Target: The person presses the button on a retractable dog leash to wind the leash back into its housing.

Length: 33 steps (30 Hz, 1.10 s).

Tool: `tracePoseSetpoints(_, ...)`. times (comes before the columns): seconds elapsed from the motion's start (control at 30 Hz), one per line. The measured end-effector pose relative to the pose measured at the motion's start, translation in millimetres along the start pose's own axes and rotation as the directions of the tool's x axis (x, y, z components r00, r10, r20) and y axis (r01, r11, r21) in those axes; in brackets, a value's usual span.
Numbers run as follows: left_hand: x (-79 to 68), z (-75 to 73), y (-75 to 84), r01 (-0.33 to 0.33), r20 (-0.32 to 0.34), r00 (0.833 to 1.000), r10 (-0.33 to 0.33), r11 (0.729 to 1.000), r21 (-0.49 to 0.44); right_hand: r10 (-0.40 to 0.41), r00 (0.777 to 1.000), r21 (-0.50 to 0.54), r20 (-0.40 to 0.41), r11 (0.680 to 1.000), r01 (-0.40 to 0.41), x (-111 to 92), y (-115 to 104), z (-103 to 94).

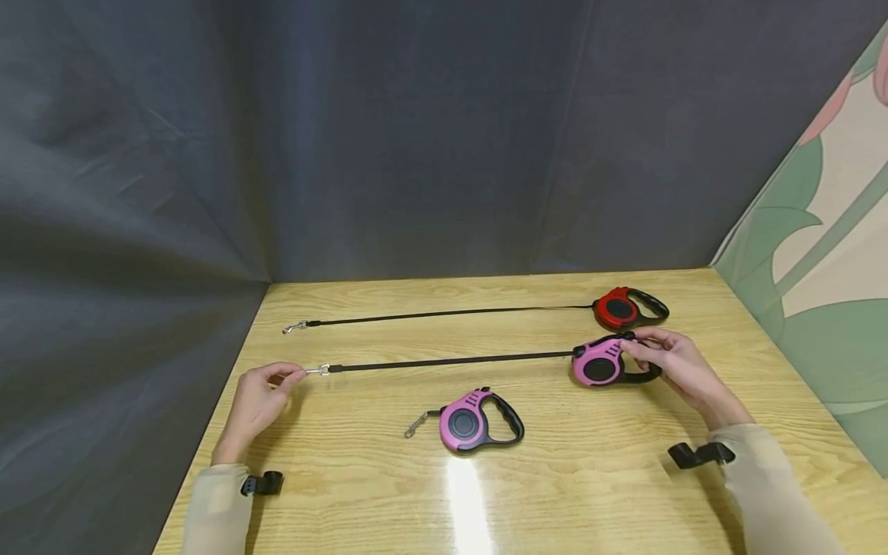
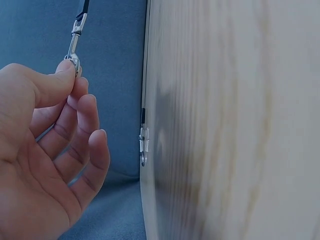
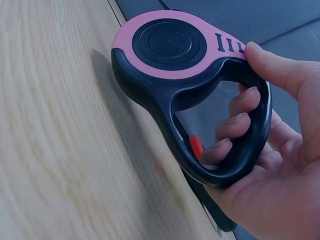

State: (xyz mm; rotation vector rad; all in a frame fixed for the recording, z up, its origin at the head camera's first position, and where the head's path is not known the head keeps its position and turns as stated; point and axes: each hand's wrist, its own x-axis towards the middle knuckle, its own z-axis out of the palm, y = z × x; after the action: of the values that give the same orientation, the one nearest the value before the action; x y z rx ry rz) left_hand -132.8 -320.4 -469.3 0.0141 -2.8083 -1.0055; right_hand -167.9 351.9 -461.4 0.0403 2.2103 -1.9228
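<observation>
At the right of the head view, the right hand (image 1: 680, 374) grips a pink leash (image 1: 598, 370), fingers curled through its handle (image 3: 257, 135). Toward the left of the frame, the left hand (image 1: 255, 405) pinches this leash's metal clip (image 1: 317, 371) between thumb and forefinger, the other fingers loosely bent. Between the hands, the black strap (image 1: 451, 361) runs straight across the middle of the frame. Near the lower centre, a second pink leash (image 1: 463, 424) lies on the desk (image 1: 361, 486), its small clip (image 1: 415, 425) just beside it. Farther up, a red leash (image 1: 617, 308) rests toward the desk's back edge, its strap extended leftward to a silver clip (image 1: 294, 327). Dark cloth (image 1: 416, 139) hangs behind, filling the upper frame.
</observation>
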Motion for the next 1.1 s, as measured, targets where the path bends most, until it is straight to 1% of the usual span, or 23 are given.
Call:
tracePoseSetpoints(0.13, 1.0, -0.3, 2.8, 0.005, 0.002, 1.0, -0.005, 1.0, -0.004, 0.005, 1.0, -0.037, -0.005, 0.999, -0.005, 0.6, -2.2, 1.8)
tracePoseSetpoints(0.33, 0.6, -2.7, 6.1, 0.011, 0.017, 1.0, -0.011, 1.0, -0.007, -0.009, 1.0, 0.002, 0.012, 1.0, 0.009, 1.9, -4.4, 5.7)
tracePoseSetpoints(0.5, 1.3, -1.0, 7.6, 0.011, 0.011, 1.0, -0.011, 1.0, -0.011, -0.012, 1.0, 0.024, 0.023, 1.0, 0.011, 3.2, -4.1, 7.5)
tracePoseSetpoints(0.7, 1.8, 2.6, 9.7, -0.001, 0.021, 1.0, 0.001, 1.0, -0.011, 0.0, 1.0, -0.002, 0.023, 1.0, 0.0, 3.6, -4.3, 9.3)
tracePoseSetpoints(0.9, 2.0, 2.3, 9.5, 0.013, 0.035, 0.999, -0.013, 1.0, -0.008, -0.001, 1.0, -0.022, 0.025, 1.0, 0.001, 4.3, -5.4, 11.2)
tracePoseSetpoints(1.1, 2.5, 1.7, 10.8, 0.009, 0.039, 0.999, -0.009, 1.0, -0.007, -0.017, 0.999, -0.01, 0.027, 1.0, 0.017, 5.0, -3.4, 12.0)
